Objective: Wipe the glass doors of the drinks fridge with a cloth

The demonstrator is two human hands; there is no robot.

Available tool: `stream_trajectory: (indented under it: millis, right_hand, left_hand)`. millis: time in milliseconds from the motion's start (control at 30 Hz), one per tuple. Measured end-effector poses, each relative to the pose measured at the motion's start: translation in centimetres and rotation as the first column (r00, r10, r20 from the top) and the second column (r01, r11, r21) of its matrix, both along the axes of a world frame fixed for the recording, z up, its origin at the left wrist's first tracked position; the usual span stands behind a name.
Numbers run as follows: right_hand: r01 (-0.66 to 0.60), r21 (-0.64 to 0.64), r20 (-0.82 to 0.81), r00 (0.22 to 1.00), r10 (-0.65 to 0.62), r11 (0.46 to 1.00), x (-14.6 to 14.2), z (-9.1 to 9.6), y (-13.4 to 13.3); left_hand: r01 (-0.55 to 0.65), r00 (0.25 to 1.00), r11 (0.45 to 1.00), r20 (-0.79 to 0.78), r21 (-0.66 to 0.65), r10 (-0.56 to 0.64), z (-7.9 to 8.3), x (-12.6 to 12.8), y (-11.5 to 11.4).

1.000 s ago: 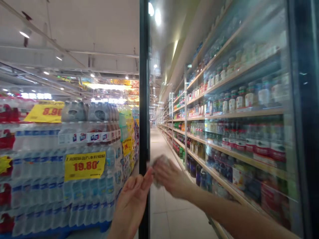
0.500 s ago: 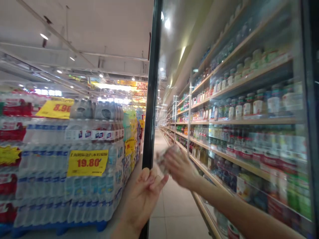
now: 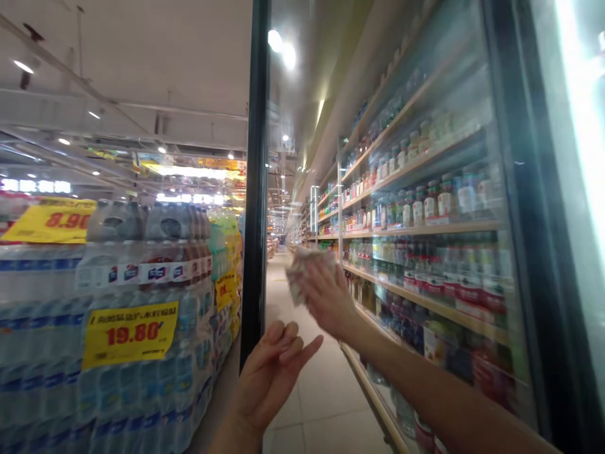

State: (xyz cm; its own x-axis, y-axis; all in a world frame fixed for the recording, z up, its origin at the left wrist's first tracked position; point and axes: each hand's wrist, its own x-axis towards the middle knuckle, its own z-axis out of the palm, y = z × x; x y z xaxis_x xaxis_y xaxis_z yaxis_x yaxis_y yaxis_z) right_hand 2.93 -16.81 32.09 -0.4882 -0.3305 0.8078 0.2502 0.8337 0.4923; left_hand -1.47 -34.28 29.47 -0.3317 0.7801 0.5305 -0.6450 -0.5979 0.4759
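My right hand (image 3: pixel 328 299) presses a crumpled, light-coloured cloth (image 3: pixel 297 277) flat against the glass door (image 3: pixel 307 157), its fingers stretched over it and slightly blurred. Lower and to the left, my left hand (image 3: pixel 274 372) is closed at the door's black frame (image 3: pixel 255 189), fingers curled at the edge and one finger sticking out to the right. Part of the frame is hidden behind this hand. Through or in the glass, rows of bottles (image 3: pixel 425 205) show on shelves.
Shrink-wrapped packs of bottled drinks (image 3: pixel 146 378) are stacked on the left, with yellow price signs (image 3: pixel 130 334) on them. A tiled floor (image 3: pixel 321 394) runs down the aisle. Another dark upright frame (image 3: pixel 524 189) and a bright light strip (image 3: pixel 583 126) stand on the right.
The view has turned right, so the door frame and packs appear further left. My right hand and the cloth have moved slightly up against the glass. My left hand keeps its place at the frame.
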Motion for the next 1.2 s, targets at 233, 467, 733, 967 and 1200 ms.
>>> stream_trajectory:
  millis: [233,467,733,967,1200]
  right_hand:
    - [0.034,0.010,-0.064,0.997,-0.033,0.999,1.4,0.0,1.4]
    - [-0.064,0.223,0.159,0.987,0.029,0.973,3.6,-0.3,3.0]
    - [-0.018,0.196,-0.031,0.999,0.024,0.980,3.4,1.5,3.4]
    - [0.156,-0.152,-0.463,0.861,-0.210,0.976,5.5,2.8,5.3]
    - [0.183,-0.021,-0.316,0.931,-0.180,0.983,7.9,0.8,7.6]
  left_hand:
    - [0.029,1.000,1.000,-0.004,0.000,-0.029,0.1,-0.5,1.0]
    - [0.102,0.995,0.995,-0.016,0.000,-0.102,0.0,-0.1,1.7]
    - [0.031,0.994,0.998,-0.100,-0.051,-0.036,1.0,-0.2,2.4]
    - [-0.142,0.974,0.979,-0.198,-0.149,0.111,1.9,-0.4,3.4]
    - [-0.798,0.495,0.600,-0.621,-0.050,0.608,4.1,-1.7,5.3]
